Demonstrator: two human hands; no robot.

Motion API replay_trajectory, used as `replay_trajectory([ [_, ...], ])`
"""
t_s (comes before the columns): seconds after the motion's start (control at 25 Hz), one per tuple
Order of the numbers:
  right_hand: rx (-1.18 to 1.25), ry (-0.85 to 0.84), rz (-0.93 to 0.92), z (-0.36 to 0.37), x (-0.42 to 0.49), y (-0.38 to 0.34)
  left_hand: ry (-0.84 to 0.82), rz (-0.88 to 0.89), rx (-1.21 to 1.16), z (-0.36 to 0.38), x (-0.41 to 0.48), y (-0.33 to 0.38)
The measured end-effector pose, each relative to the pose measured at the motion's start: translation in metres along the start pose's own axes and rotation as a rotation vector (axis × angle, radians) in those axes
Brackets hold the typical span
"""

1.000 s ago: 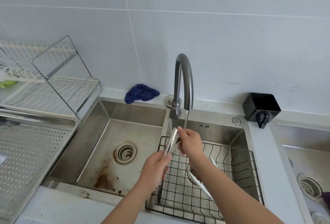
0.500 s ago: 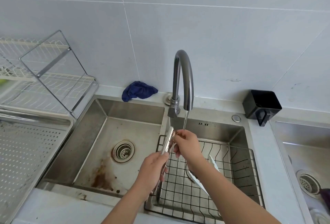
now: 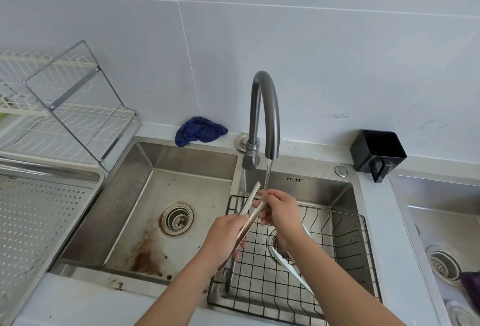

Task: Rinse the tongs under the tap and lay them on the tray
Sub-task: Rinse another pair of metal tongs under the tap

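Metal tongs [image 3: 250,201] with serrated tips point up toward the curved tap [image 3: 264,117], from which a thin stream of water runs. My left hand [image 3: 226,238] grips the tongs around their lower arms. My right hand [image 3: 279,208] pinches one arm near its tip, right where the stream lands; the other tip stands free to the left. All this is above the right sink basin, over a black wire basket [image 3: 348,242]. The perforated steel tray [image 3: 39,221] lies at the far left.
The left basin [image 3: 145,221] has a drain and rust stains. A white utensil [image 3: 291,263] lies in the wire basket. A blue cloth [image 3: 200,130] sits behind the sink, a black holder [image 3: 378,154] at the right, a wire dish rack [image 3: 65,117] at the back left.
The two arms of the tongs have spread apart at the tips. My right hand has slid slightly along one arm under the stream. The camera has tilted a little.
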State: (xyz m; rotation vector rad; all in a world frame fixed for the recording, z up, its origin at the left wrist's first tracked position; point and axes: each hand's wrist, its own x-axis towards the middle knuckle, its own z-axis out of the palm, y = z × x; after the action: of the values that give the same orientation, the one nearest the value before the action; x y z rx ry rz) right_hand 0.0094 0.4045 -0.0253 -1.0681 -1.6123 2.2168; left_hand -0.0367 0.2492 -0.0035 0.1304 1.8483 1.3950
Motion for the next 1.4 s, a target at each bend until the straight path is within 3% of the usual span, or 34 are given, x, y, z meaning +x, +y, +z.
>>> replay_trajectory([
  [0.24,-0.01,0.0,0.033,-0.003,0.005,0.005,-0.019,-0.015,-0.021,-0.002,0.004,-0.007],
  [0.72,0.658,-0.314,0.207,-0.002,-0.002,-0.004,-0.055,-0.14,-0.3,0.0,0.02,-0.006],
  [0.92,0.098,-0.263,0.101,0.001,-0.006,-0.01,0.002,-0.133,-0.278,0.015,0.029,-0.003],
  [1.04,0.078,-0.014,-0.063,-0.001,-0.002,-0.017,0.074,-0.005,-0.224,0.019,0.027,-0.006],
  [1.2,-0.367,0.158,-0.182,-0.003,0.001,-0.016,0.196,0.234,0.12,0.023,0.021,-0.016],
  [1.28,-0.414,0.192,-0.147,-0.003,0.003,-0.014,0.252,0.319,0.322,0.023,0.019,-0.023],
  [1.4,-0.216,0.119,-0.054,-0.004,0.004,-0.013,0.286,0.325,0.348,0.017,0.02,-0.026],
])
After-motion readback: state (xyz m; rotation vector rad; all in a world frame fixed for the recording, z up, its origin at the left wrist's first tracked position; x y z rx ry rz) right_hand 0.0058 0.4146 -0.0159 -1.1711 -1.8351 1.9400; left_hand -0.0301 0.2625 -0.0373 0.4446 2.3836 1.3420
